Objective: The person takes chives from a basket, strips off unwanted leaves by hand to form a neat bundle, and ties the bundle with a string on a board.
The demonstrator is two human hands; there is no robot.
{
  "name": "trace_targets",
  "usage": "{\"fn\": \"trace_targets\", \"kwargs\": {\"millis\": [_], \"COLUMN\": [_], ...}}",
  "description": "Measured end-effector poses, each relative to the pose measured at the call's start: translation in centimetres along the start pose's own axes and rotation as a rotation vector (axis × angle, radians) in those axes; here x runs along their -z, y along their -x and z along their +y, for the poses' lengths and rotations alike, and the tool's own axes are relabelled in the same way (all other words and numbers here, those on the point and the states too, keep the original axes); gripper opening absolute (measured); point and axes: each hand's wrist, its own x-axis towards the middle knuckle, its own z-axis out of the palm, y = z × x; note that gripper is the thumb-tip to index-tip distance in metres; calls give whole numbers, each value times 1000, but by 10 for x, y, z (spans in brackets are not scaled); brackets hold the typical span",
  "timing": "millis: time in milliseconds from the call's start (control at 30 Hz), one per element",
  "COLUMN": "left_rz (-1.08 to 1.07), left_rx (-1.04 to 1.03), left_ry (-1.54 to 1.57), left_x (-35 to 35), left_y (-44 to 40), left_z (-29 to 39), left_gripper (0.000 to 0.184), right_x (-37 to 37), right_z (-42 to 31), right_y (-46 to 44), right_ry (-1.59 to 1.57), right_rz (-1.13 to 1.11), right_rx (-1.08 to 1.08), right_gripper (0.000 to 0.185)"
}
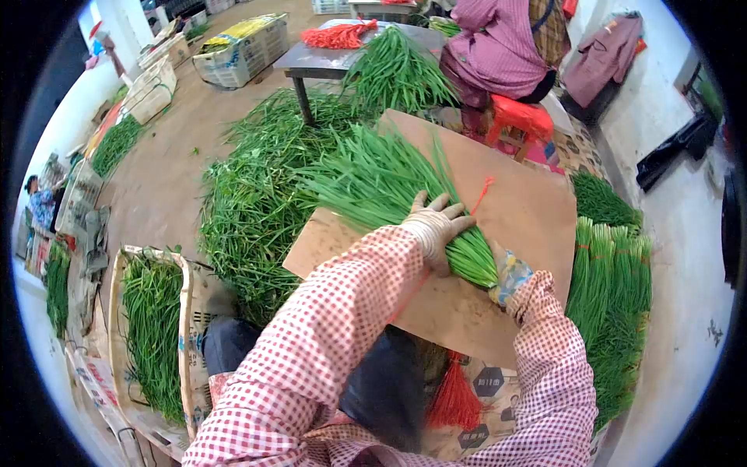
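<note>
A bundle of green garlic chives (pixel 381 175) lies aslant on a brown board (pixel 537 210), leaves toward the upper left and cut ends toward the lower right. On top of the bundle rests my gloved left hand (pixel 440 226), fingers spread. My gloved right hand (pixel 510 276) is against the cut ends, its fingers partly hidden but seemingly stretched flat. Under the bundle runs a red tie string (pixel 484 194), showing on both sides of it. A hank of red strings (pixel 455 397) hangs below the board's near edge.
Loose chives (pixel 257 210) are heaped on the floor left of the board. Tied bundles (pixel 611 288) stand along the right. A basket (pixel 187 335) of greens is at lower left. Beyond, a person (pixel 498 54) sits on a red stool (pixel 521 121) beside a table (pixel 311 58).
</note>
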Motion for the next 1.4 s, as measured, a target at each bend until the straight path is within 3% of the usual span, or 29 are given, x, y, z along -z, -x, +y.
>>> {"fn": "trace_targets", "kwargs": {"millis": [233, 500, 600, 667, 700, 767, 800, 867, 900, 967, 1000, 1167, 1233, 1333, 1400], "left_rz": [73, 99, 266, 610, 606, 143, 143, -83, -79, 185, 217, -8, 247, 237, 260], "left_rx": [63, 13, -56, -230, -240, -310, -310, -164, -163, -77, -41, 45, 203, 277, 296], "left_ry": [101, 106, 26, -159, -157, 84, 84, 40, 35, 48, 19, 250, 418, 487, 488], "left_x": [-18, -22, -30, -35, -35, -35, -36, -38, -46, -79, -89, -72, -77, -84, -86], "left_y": [18, 27, 61, 86, 97, 118, 121, 125, 125, 122, 120, 118, 117, 109, 105], "left_z": [42, 51, 49, 47, 51, 60, 63, 70, 71, 71, 74, 76, 67, 54, 51], "left_gripper": [102, 107, 97, 72, 72, 49, 49, 38, 38, 38, 41, 50, 52, 54, 49], "right_x": [-2, -4, -1, 4, 10, 25, 34, 39, 36, 18, 10, 6, 11, 10, 12], "right_z": [24, 40, 48, 52, 52, 36, 23, 20, 17, 7, 0, -22, -23, -26, -36], "right_y": [38, 70, 62, 59, 60, 63, 67, 68, 67, 64, 64, 78, 85, 83, 73], "right_ry": [44, 78, 92, 102, 110, 165, 203, 338, 345, 334, 339, 309, 305, 383, 382], "right_rz": [-15, 32, 55, 74, 83, 88, 88, 157, 164, 171, 161, 96, 84, 95, 120], "right_rx": [-65, -129, -114, -114, -123, -161, -182, -149, -147, -164, -193, -327, -366, -394, -396], "right_gripper": [45, 51, 53, 55, 56, 59, 62, 80, 80, 82, 83, 87, 88, 97, 113]}}
